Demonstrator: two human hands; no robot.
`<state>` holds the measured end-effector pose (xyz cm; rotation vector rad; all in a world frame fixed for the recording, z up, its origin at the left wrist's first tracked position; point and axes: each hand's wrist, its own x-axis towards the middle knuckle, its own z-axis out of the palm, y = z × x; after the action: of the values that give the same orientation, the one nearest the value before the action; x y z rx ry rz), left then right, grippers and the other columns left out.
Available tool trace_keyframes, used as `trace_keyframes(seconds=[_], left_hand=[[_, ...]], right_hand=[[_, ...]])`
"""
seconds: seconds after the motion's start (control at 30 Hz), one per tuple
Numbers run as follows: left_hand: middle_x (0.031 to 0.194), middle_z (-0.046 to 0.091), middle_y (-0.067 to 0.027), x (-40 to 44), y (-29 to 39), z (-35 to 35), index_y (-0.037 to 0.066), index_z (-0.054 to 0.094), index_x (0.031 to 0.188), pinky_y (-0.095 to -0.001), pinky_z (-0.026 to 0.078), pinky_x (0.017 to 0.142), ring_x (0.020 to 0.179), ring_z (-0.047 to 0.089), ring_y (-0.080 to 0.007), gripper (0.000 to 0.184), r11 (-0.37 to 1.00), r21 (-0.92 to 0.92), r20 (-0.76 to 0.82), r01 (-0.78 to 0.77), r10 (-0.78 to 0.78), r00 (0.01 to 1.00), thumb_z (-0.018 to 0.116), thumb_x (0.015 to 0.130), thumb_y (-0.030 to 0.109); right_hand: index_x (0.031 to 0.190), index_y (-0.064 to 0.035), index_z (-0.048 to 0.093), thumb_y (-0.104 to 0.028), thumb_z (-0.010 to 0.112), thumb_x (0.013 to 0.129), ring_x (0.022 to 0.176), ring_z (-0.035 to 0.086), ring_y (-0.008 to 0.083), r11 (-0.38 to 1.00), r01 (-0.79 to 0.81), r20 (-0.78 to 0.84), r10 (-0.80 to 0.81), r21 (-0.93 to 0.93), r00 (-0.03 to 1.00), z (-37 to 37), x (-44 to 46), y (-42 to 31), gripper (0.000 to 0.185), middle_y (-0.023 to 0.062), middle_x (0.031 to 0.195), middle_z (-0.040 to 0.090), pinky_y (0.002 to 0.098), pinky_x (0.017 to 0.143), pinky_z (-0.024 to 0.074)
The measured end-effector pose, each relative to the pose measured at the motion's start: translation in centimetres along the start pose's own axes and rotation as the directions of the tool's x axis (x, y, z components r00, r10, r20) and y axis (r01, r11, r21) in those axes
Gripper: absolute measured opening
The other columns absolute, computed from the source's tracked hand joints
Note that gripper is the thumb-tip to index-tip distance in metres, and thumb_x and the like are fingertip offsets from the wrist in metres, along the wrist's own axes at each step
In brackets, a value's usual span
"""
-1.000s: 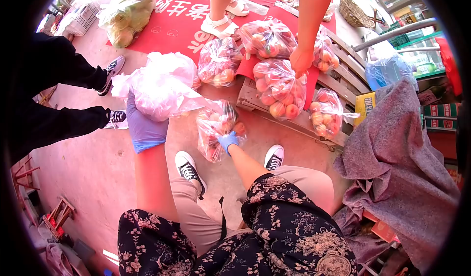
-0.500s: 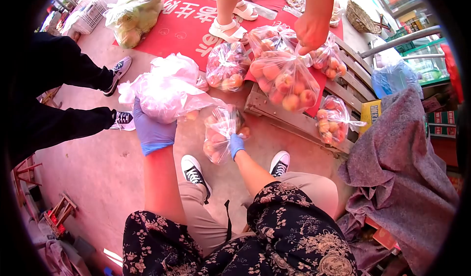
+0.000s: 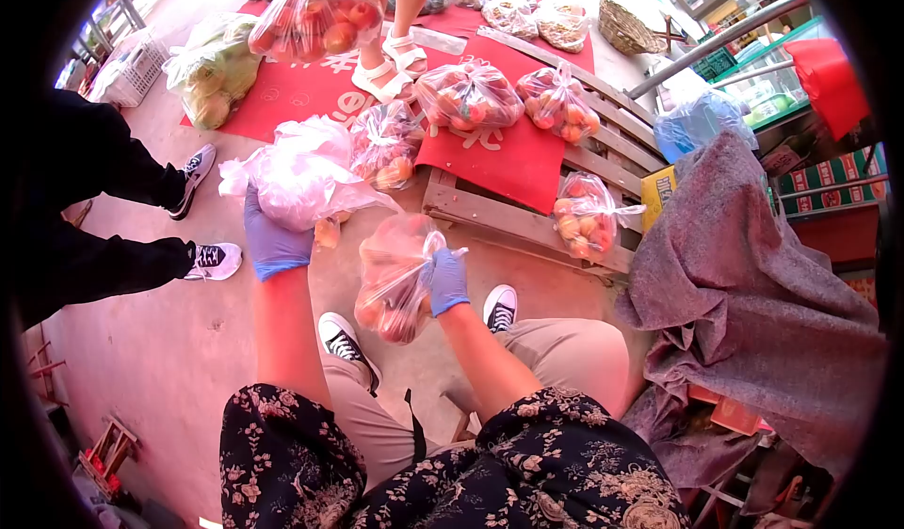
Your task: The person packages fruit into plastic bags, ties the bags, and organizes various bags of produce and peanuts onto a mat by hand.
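My right hand (image 3: 447,280), in a blue glove, is closed around the gathered neck of a clear plastic bag of peaches (image 3: 388,275). That bag hangs in front of my knees, above the floor. My left hand (image 3: 275,235), also gloved, grips a bunch of pinkish-white plastic bags (image 3: 306,173); its fingertips are partly hidden by the plastic. Just beyond it, a tied bag of peaches (image 3: 386,148) sits on the floor. At the top, another bag of peaches (image 3: 315,19) hangs in the air near a co-worker's legs (image 3: 414,2).
A wooden pallet (image 3: 508,228) with red sheeting carries bagged fruit (image 3: 471,96), with another bag (image 3: 586,216) at its front edge. A person in black trousers (image 3: 122,256) stands at left. Grey cloth (image 3: 734,312) drapes over things at right. A vegetable bag (image 3: 212,77) lies behind.
A co-worker's hand held a large peach bag over the pallet; that bag is now at the upper left, the hand out of view. My right hand has raised its bag slightly. The view shifted.
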<state>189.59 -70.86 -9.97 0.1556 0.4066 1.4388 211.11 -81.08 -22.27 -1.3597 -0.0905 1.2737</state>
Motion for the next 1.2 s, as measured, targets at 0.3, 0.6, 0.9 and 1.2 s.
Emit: trace_keyframes(seconds=[0.3,0.6,0.9,1.2], left_hand=[[0.123,0.049,-0.0112,-0.6,-5.9,2.1,0.005,0.043,0.123,-0.0419,0.039,0.096,0.113,0.047,-0.0254,0.038,0.993,0.063,-0.037,0.099,-0.097,0.995,0.040,0.093,0.029],[0.127,0.046,-0.0120,-0.1,-7.3,2.8,0.005,0.041,0.125,-0.0438,0.036,0.099,0.115,0.045,-0.0262,0.042,0.987,0.083,-0.089,0.137,-0.130,0.988,0.040,0.093,0.032],[0.126,0.047,-0.0106,0.3,-8.3,2.4,0.006,0.042,0.125,-0.0424,0.035,0.100,0.116,0.045,-0.0245,0.041,0.974,0.153,-0.104,0.165,-0.151,0.983,0.043,0.092,0.030],[0.126,0.047,-0.0096,-0.2,-7.3,2.4,0.006,0.042,0.125,-0.0418,0.036,0.100,0.117,0.045,-0.0237,0.041,0.977,0.091,-0.084,0.193,-0.186,0.979,0.043,0.092,0.031]], right_hand=[[0.064,-0.0027,0.051,-0.018,0.046,0.080,0.053,0.050,0.0162,0.867,0.475,-0.190,-0.498,-0.153,0.846,-1.4,3.6,-13.8,0.023,0.0049,0.060,0.051,0.0295,0.048,0.0405],[0.082,0.0078,0.059,-0.024,0.043,0.080,0.073,0.058,0.0354,0.473,0.355,-0.096,-0.696,-0.806,0.711,-8.8,22.1,-16.5,0.035,0.0251,0.082,0.061,0.0390,0.066,0.0447],[0.091,0.0074,0.059,-0.023,0.041,0.080,0.089,0.057,0.0393,0.562,0.177,-0.205,-0.550,-0.808,0.809,-10.3,26.5,-16.0,0.037,0.0276,0.093,0.060,0.0412,0.077,0.0450],[0.092,-0.0014,0.062,-0.018,0.046,0.082,0.072,0.062,0.0294,0.385,0.026,-0.096,-0.293,-0.922,0.951,-21.0,38.9,-5.0,0.026,0.0165,0.082,0.063,0.0412,0.060,0.0516]])
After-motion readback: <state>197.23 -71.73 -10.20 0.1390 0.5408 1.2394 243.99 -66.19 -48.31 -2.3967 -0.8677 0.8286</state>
